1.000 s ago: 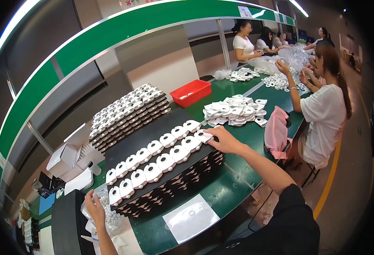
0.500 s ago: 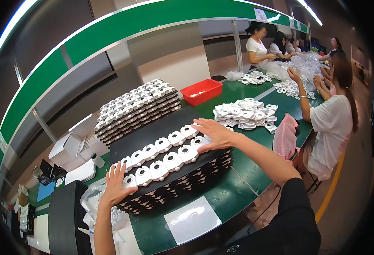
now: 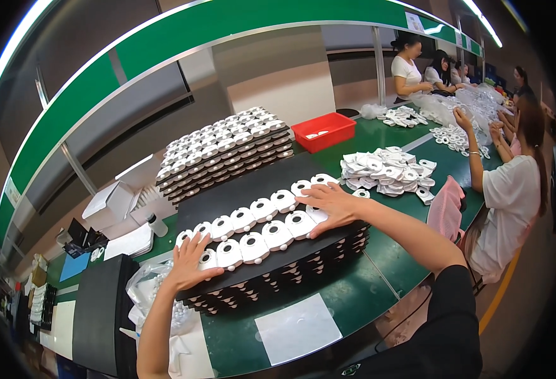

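Since the earlier frame, both hands have settled flat on the top black tray: the left hand [image 3: 189, 264], which a moment before was raised near the tray's near-left corner, now lies on it, and the right hand [image 3: 329, 206] has shifted slightly toward the tray's right end.

Left hand: open, fingers spread, palm down on the left end of the black tray [image 3: 240, 196], fingertips touching the first of the white round parts [image 3: 262, 234]. It pinches nothing.

Right hand: open, fingers spread and pressed flat over the white parts at the tray's right end, covering two or three of them. It holds nothing.

Between the hands, the white round parts lie in two rows along the near edge of the tray, each with a dark central hole; the far half of the tray is bare. Under the hands, the tray tops a stack of like trays [image 3: 278, 278] resting on the green table [image 3: 354, 278].

Beyond the hands, a second stack of filled trays [image 3: 227, 151] stands apart. To the far right of the right hand are a red bin [image 3: 324, 131] and a loose heap of white parts [image 3: 388, 170]. Just nearer than the hands lies a white sheet [image 3: 297, 328]; beside the left forearm, a clear plastic bag [image 3: 145, 294]. Right of the right arm, a seated co-worker in a white shirt [image 3: 512, 196] works at the table.
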The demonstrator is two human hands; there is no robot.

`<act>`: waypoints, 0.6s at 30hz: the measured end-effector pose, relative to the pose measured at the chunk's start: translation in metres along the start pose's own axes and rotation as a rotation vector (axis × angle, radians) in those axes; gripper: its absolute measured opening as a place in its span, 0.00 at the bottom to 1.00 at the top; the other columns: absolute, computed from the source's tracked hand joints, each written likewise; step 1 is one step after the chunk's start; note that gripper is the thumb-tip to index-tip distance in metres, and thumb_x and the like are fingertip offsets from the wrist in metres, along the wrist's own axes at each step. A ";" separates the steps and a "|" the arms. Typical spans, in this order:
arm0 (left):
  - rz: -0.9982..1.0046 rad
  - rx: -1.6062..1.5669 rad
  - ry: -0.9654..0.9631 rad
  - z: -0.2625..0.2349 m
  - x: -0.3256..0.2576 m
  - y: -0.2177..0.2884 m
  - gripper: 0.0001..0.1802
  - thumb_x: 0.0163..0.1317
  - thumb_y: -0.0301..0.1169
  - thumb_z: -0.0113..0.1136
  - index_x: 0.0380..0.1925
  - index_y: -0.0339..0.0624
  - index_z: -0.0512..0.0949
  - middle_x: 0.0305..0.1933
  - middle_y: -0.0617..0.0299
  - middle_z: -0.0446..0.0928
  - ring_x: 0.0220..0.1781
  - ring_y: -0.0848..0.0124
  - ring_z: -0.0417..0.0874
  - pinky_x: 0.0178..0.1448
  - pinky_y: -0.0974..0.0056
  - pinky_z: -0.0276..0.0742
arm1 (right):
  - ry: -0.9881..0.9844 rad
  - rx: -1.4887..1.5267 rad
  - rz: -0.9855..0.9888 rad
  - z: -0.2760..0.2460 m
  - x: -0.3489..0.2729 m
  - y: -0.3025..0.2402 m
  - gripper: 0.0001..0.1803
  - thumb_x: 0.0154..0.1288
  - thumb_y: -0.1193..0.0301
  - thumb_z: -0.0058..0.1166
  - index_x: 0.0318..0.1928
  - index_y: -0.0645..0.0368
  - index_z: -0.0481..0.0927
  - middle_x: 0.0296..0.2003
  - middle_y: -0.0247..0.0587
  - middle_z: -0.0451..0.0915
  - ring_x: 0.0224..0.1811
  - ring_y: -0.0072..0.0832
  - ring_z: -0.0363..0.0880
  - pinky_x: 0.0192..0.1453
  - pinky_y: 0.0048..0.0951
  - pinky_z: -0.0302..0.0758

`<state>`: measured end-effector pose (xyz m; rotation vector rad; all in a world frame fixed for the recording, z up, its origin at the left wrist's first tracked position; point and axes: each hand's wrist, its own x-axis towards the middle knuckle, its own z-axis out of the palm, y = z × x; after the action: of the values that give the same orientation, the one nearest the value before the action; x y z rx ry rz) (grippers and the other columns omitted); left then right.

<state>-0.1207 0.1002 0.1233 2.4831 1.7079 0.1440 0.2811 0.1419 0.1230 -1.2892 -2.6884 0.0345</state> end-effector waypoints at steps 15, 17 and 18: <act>-0.014 -0.006 0.031 -0.006 0.078 -0.037 0.51 0.43 0.67 0.52 0.65 0.54 0.52 0.69 0.52 0.47 0.71 0.51 0.41 0.69 0.48 0.30 | 0.034 -0.010 0.029 0.012 0.077 0.054 0.54 0.41 0.29 0.45 0.65 0.49 0.55 0.64 0.46 0.54 0.67 0.41 0.47 0.66 0.51 0.44; -0.020 0.075 0.017 -0.006 0.092 -0.044 0.48 0.48 0.64 0.50 0.66 0.55 0.49 0.69 0.52 0.47 0.71 0.55 0.42 0.70 0.50 0.33 | 0.033 0.000 0.035 0.012 0.090 0.060 0.55 0.41 0.29 0.45 0.65 0.49 0.56 0.64 0.46 0.54 0.67 0.41 0.48 0.66 0.50 0.43; -0.010 0.076 0.027 -0.007 0.099 -0.047 0.47 0.49 0.63 0.49 0.66 0.55 0.50 0.69 0.52 0.47 0.71 0.55 0.43 0.70 0.52 0.35 | 0.033 0.005 0.037 0.013 0.095 0.063 0.53 0.42 0.31 0.47 0.64 0.49 0.56 0.64 0.45 0.54 0.67 0.41 0.48 0.66 0.49 0.44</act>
<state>-0.1295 0.2093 0.1233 2.5370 1.7682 0.1145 0.2693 0.2557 0.1173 -1.3258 -2.6357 0.0236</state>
